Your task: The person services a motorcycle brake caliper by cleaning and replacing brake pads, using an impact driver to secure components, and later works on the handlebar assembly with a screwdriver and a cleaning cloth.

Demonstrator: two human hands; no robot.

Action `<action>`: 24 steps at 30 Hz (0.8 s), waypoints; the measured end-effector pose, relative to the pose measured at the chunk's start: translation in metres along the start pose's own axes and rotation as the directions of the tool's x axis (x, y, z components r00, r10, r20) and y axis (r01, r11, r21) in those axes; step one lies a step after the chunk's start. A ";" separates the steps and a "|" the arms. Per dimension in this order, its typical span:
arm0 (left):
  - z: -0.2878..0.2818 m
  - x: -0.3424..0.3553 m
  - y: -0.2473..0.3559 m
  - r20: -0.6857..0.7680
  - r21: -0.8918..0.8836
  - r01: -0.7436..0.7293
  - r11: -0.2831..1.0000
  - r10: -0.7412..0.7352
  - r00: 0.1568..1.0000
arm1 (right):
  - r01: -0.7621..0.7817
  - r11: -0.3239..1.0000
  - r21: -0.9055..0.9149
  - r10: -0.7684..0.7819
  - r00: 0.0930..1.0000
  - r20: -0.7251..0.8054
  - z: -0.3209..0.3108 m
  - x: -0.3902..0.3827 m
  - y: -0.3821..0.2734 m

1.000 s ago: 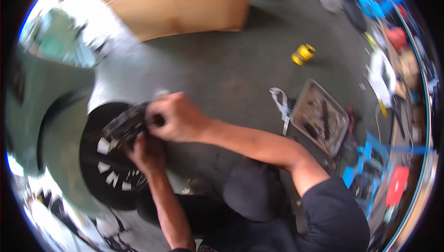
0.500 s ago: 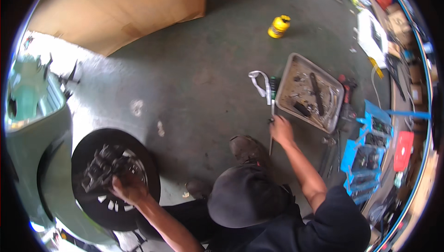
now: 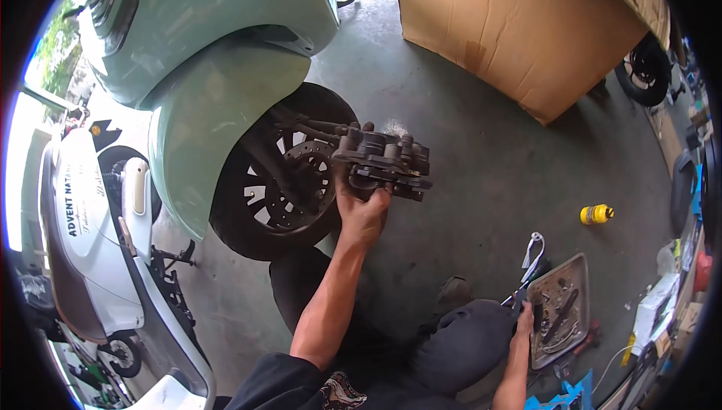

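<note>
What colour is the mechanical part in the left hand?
The mechanical part is mostly dark grey to black, best seen in the head view.

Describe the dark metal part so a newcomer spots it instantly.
Start at the green fender, upper left, then the wheel under it. Right of the wheel's centre, the left hand grips the dark metal part, blocky and knobbly, unlike the round wheel.
</note>
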State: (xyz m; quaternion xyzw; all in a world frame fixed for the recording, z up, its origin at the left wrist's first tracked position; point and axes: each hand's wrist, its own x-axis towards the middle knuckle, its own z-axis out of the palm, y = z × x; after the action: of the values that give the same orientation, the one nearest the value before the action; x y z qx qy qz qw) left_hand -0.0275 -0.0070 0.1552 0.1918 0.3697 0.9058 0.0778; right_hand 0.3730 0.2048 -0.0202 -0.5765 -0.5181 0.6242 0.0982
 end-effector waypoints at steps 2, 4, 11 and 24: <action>-0.001 -0.001 0.001 -0.017 0.012 0.067 0.998 -0.067 0.998 | -0.076 0.969 0.236 0.030 0.981 0.194 0.027 -0.017 -0.062; -0.004 -0.001 0.002 -0.032 -0.009 0.036 0.999 -0.037 0.999 | 0.226 0.974 0.007 -0.215 0.918 0.332 0.063 -0.043 -0.130; -0.003 -0.003 0.011 -0.002 -0.035 0.092 0.995 -0.092 0.996 | 0.943 0.296 -0.154 -0.766 0.331 0.551 0.186 -0.166 -0.325; 0.002 -0.005 0.028 0.003 -0.138 0.015 0.990 -0.015 1.000 | 0.971 -0.215 -0.106 -0.806 -0.115 0.580 0.312 -0.231 -0.365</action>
State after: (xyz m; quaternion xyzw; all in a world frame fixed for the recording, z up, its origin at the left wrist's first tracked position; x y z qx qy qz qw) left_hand -0.0219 -0.0270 0.1743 0.1842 0.3074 0.9284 0.0982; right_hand 0.0163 0.0338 0.3367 0.0967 -0.9199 0.2553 0.2814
